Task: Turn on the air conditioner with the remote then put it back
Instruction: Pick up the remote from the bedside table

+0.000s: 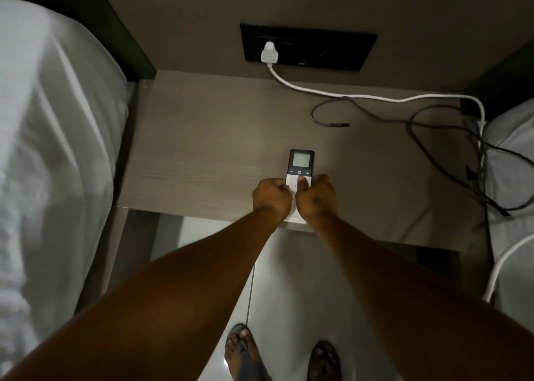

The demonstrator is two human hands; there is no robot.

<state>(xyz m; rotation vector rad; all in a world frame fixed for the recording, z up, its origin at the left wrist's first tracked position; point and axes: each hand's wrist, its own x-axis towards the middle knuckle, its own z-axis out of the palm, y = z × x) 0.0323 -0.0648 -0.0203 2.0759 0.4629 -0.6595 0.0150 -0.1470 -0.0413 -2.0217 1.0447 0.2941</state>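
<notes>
Fingers [301, 182]: both hands grip remote [301, 164] | symbols: −, power, +

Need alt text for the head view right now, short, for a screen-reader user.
Both hands, left hand and right hand, hold a white remote above the front edge of a wooden bedside table, right thumb on its buttons. A white plug sits in the wall socket behind, cables trailing right.

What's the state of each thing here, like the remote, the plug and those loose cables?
Remote: gripped by both hands, display blank.
Left hand: closed on remote.
Right hand: closed on remote, thumb on buttons.
White plug: plugged into black socket panel.
Dark cable: end loose on bedside table.
</notes>
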